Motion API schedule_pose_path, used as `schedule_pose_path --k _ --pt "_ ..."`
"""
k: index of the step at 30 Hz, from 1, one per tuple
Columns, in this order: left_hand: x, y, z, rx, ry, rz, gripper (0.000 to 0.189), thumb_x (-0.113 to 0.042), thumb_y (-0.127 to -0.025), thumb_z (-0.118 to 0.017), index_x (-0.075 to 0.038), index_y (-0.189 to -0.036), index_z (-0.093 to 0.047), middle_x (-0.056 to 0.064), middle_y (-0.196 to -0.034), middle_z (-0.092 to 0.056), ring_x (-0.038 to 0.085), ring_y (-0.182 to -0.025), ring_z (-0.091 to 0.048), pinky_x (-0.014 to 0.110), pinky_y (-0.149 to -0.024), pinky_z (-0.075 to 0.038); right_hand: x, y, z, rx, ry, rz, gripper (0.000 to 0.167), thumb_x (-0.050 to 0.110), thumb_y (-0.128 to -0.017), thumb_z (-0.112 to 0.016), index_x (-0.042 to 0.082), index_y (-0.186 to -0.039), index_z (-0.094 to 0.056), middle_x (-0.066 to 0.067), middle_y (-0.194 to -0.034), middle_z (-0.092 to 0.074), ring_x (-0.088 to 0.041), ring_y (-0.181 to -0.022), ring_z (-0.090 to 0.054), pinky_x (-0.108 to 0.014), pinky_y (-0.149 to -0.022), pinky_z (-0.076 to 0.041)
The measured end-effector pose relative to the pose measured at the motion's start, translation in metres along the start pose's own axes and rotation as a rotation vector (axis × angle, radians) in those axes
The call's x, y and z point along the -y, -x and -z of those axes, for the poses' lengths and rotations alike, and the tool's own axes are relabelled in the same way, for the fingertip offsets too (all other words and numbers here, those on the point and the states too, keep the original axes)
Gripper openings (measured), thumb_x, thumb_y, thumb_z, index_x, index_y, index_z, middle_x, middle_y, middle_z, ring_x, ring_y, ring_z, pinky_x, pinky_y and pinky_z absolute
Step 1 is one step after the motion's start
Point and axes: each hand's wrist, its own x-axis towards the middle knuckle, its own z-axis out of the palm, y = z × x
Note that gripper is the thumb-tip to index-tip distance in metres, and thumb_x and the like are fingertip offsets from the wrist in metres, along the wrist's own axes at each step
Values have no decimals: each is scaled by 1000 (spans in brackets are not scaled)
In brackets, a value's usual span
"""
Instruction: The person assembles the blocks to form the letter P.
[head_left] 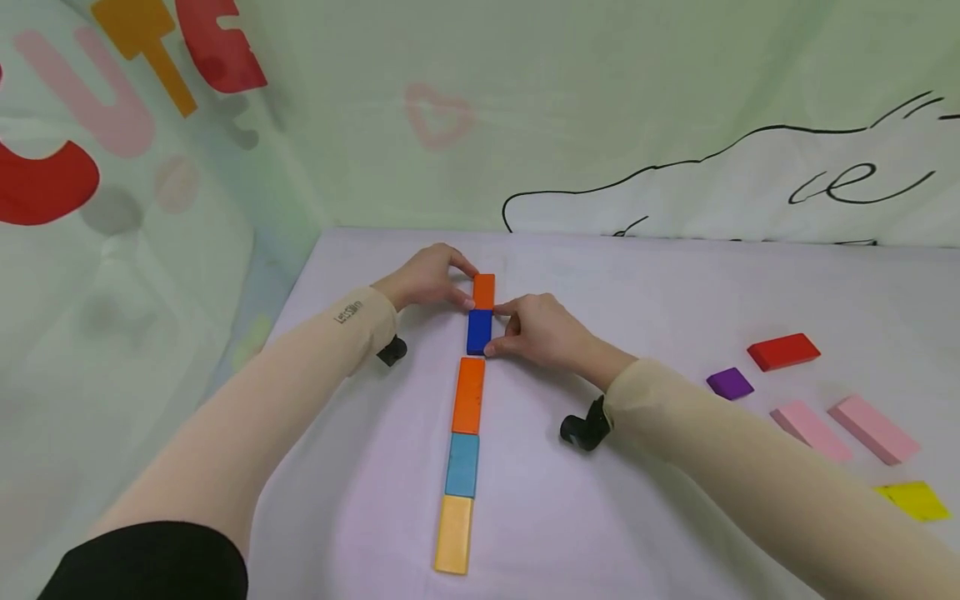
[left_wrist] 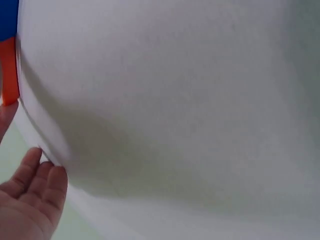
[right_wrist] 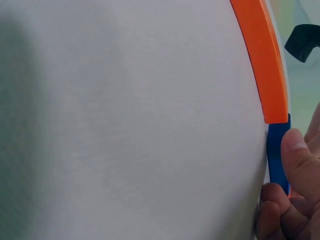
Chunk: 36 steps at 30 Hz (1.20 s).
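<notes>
- The left hand point(head_left: 429, 277) has thumb and forefinger slightly parted around the short orange block point(head_left: 484, 292), holding its left side and far end, seemingly to keep it square.
- The right hand point(head_left: 546, 333) pinches the dark blue block point(head_left: 479, 333) along its right side, thumb at the near corner, perhaps so the two blocks stay butted together.
- A slim gap divides the dark blue block from the long orange block point(head_left: 468, 396); the light blue block point(head_left: 462, 465) and pale yellow block point(head_left: 453, 535) run on end to end toward the person.
- Well off to the right, a red block point(head_left: 783, 353), purple block point(head_left: 730, 383), two pink blocks point(head_left: 874, 429) and a yellow block point(head_left: 918, 502) lie scattered.
- The table point(head_left: 637, 283) has its far and left edges nearer the row, so that corner looks tighter; rightward, broad cloth separates row from scatter, crossed by the right sleeve point(head_left: 750, 471).
</notes>
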Motion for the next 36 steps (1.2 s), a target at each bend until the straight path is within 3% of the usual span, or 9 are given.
schedule_pose_path --k 7,13,27,36 --pt "6 0 -2 6 -34 -41 62 -19 -81 -88 -10 -138 -65 14 -158 -45 31 -151 -34 43 -129 -23 1 1 0 8 -8 -3 68 30 -89 -81 -7 -141 -57 -4 -75 -69 -14 -68 -58 -23 -68 -46" --pt "7 0 -7 -28 -32 -50 61 -19 -80 -89 -10 -136 -65 13 -155 -48 30 -150 -36 42 -128 -26 2 2 0 5 -12 1 65 29 -89 -81 -7 -139 -59 -4 -74 -69 -14 -69 -58 -24 -68 -45" --pt "9 4 -6 -17 -15 -18 59 -22 -84 -86 -12 -138 -66 13 -162 -41 31 -152 -33 44 -129 -23 0 -1 -1 17 -30 7 61 26 -90 -80 -6 -138 -60 -5 -78 -71 -15 -71 -60 -24 -70 -48" --pt "11 5 -7 -11 -15 -18 59 -21 -84 -86 -12 -139 -65 14 -163 -39 32 -153 -32 44 -129 -23 1 -3 -3 7 -49 5 57 25 -90 -79 -4 -136 -62 -6 -76 -70 -16 -69 -57 -24 -65 -43"
